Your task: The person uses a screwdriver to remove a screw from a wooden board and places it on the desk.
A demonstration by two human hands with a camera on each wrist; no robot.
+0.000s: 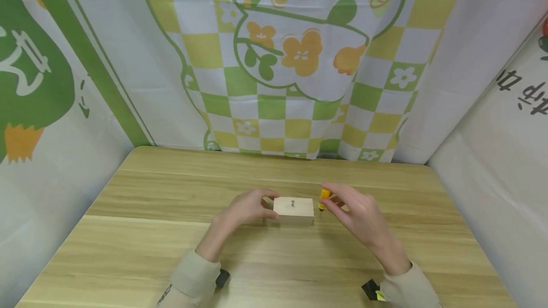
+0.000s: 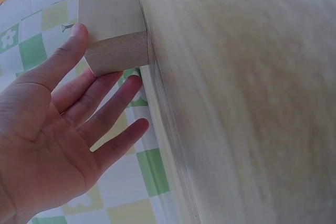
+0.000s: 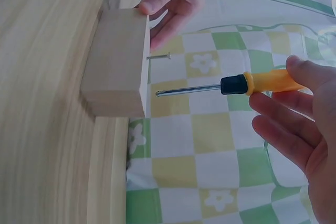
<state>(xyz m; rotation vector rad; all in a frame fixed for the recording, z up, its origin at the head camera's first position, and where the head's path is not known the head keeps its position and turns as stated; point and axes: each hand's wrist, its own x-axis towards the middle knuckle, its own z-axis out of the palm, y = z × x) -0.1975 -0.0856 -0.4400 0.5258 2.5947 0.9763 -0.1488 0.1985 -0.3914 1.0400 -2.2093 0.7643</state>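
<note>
A pale wooden block (image 1: 295,219) lies on the table, with a screw (image 3: 159,56) standing up from its top face. My left hand (image 1: 249,207) holds the block's left end between thumb and fingers; in the left wrist view the ring and little fingers (image 2: 119,142) stretch away from it. Just right of the block, my right hand (image 1: 359,213) pinches the yellow handle of a screwdriver (image 3: 270,81). Its metal shaft points down toward the tabletop, and the tip (image 3: 159,93) is apart from both the screw and the block.
The wood-grain table (image 1: 150,251) reaches back to a hanging cloth (image 1: 265,108) with green and yellow checks and flowers. White printed cloths stand along the left and right sides. Dark straps (image 1: 222,279) show near the sleeves.
</note>
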